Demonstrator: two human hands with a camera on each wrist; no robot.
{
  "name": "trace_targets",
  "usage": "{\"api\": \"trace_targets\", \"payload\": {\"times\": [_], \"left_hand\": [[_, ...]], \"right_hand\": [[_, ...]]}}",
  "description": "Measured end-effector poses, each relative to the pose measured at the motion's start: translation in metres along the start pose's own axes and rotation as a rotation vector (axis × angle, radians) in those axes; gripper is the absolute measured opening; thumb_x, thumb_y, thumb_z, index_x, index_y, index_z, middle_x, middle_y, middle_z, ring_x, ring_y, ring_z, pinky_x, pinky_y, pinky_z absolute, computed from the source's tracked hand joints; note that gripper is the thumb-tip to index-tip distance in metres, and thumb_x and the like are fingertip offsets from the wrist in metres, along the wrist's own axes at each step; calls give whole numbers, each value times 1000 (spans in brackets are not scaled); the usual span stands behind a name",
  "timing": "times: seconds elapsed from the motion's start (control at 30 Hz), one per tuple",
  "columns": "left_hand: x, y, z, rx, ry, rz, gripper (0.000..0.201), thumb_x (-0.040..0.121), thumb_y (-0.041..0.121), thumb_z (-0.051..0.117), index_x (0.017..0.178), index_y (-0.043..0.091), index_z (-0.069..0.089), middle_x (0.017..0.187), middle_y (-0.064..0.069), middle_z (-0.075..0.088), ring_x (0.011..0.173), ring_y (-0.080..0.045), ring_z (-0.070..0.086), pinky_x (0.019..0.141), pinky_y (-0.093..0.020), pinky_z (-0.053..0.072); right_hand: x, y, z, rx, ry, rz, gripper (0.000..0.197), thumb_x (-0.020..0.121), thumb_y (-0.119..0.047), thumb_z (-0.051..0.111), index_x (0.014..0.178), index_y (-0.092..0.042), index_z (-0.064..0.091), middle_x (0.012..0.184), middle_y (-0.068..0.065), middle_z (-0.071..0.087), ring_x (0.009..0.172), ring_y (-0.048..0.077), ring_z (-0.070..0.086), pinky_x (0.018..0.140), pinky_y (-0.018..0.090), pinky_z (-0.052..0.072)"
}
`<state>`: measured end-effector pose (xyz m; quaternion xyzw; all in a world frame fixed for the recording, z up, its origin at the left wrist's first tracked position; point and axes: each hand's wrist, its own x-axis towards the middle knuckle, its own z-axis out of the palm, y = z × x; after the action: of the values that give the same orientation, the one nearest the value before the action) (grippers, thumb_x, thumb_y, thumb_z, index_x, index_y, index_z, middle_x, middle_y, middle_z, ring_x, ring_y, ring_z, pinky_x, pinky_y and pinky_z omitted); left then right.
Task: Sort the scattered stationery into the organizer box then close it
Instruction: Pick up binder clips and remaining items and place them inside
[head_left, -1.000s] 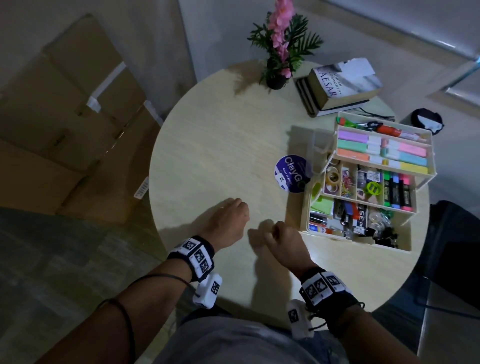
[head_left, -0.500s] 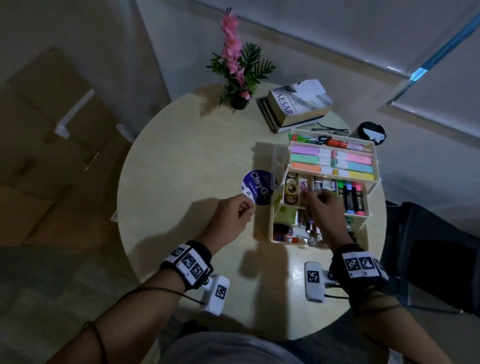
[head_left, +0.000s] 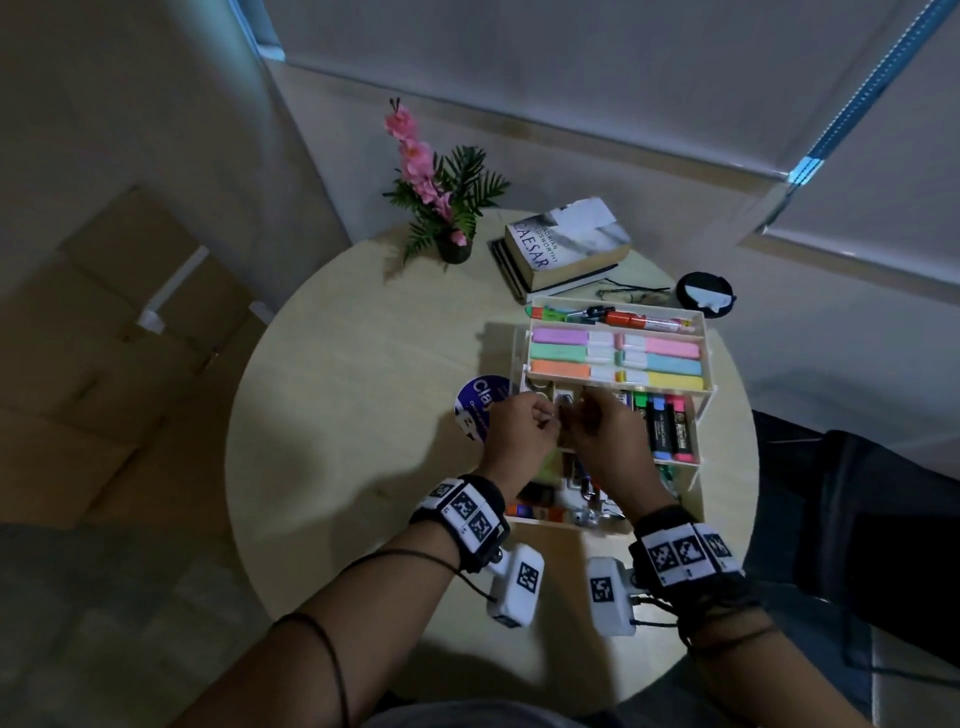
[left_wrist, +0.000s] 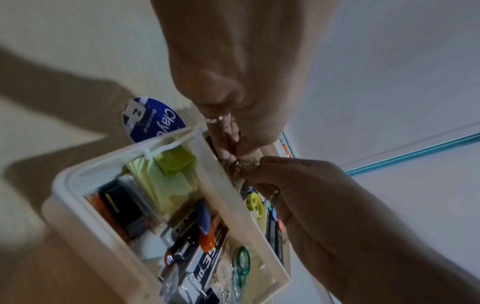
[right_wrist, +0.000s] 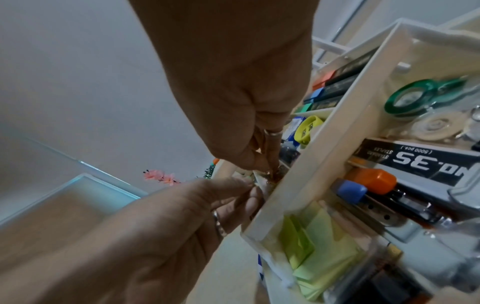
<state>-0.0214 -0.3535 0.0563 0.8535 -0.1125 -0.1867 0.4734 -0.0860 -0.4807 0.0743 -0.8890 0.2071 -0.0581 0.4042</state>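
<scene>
The cream organizer box stands open on the round table with its tiers fanned out. Pastel highlighters fill the top tray and dark markers the middle tray's right side. My left hand and right hand meet over a small left compartment of the middle tray. In the left wrist view the left hand and right hand both pinch small metal clips. The right wrist view shows the right hand dipping into that compartment, with the left hand pinching beside it.
A blue round disc lies on the table just left of the box. At the back stand a potted flower, stacked books, glasses and a black round item. The bottom tier holds a staples box and green sticky notes.
Both hands went from the table's front edge to the box. The right hand reached the middle tray first; the left hand then moved right from beside the blue disc to join it.
</scene>
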Motion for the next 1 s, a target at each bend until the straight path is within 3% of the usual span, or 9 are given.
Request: {"api": "trace_targets", "payload": {"times": [0.13, 0.27, 0.43, 0.53, 0.6, 0.73, 0.83, 0.9, 1.0], "left_hand": [[-3, 6, 14, -11, -12, 0, 23, 93, 0, 71, 116, 2, 74, 102, -9, 75, 94, -16, 70, 88, -24, 58], [-10, 2, 9, -66, -43, 11, 36, 93, 2, 73, 128, 7, 71, 111, -6, 76, 103, -13, 72, 96, -25, 59], [-29, -27, -34, -38, 103, 97, 25, 91, 1, 73, 111, 14, 77, 95, 6, 77, 84, -1, 71, 76, -15, 56], [-41, -70, -72, 66, 211, 38, 22, 88, -4, 72, 102, 13, 76, 89, 3, 75, 76, -4, 68, 72, -21, 57], [-49, -106, -100, 182, 211, -37, 26, 85, -7, 70, 101, 12, 75, 92, -1, 73, 76, -12, 69, 75, -31, 61], [-70, -170, -142, 420, 75, -192, 37, 84, -8, 68, 114, 14, 71, 106, -5, 64, 83, -18, 62, 86, -43, 59], [-79, -191, -154, 484, -34, -215, 44, 89, -5, 68, 130, 13, 66, 123, -9, 61, 101, -23, 61, 96, -30, 51], [-78, -200, -155, 518, -75, -179, 46, 90, 1, 72, 134, 13, 66, 128, -10, 61, 114, -26, 61, 99, -30, 48], [-70, -211, -155, 541, -83, -132, 34, 91, 9, 75, 125, 11, 71, 123, -12, 66, 114, -33, 63, 96, -38, 52]], "right_hand": [[-1, 8, -9, 38, -116, -69, 31, 94, 2, 68, 123, -9, 68, 100, -5, 70, 92, 11, 66, 79, 8, 48], [-2, 12, -14, 38, -163, -147, 43, 95, 9, 59, 134, -9, 65, 114, 0, 73, 98, 7, 65, 82, -1, 43], [-3, 12, -14, 62, -176, -99, 52, 93, 15, 56, 136, -13, 65, 113, -11, 67, 103, 3, 64, 87, 0, 45], [-1, 8, -14, 66, -180, -125, 49, 95, 13, 57, 131, -17, 69, 112, -12, 67, 93, -10, 61, 82, 1, 47], [1, 7, -11, 31, -179, -138, 52, 92, 16, 57, 133, -15, 68, 119, -4, 70, 96, -4, 61, 82, 0, 41], [-1, 8, -5, 25, -154, -120, 59, 88, 18, 57, 135, -16, 67, 128, 6, 70, 107, 11, 61, 90, 25, 49], [-7, 9, 2, 21, -77, -170, 52, 87, 16, 59, 126, -15, 70, 123, 7, 70, 107, 21, 66, 91, 36, 55], [-13, 9, 9, 4, -15, -240, 39, 87, 13, 63, 113, -15, 71, 113, 9, 72, 98, 28, 69, 85, 45, 59], [-27, 1, 27, -2, -61, -344, 31, 85, 14, 65, 101, -11, 70, 105, 8, 69, 89, 27, 68, 76, 44, 60]]}}
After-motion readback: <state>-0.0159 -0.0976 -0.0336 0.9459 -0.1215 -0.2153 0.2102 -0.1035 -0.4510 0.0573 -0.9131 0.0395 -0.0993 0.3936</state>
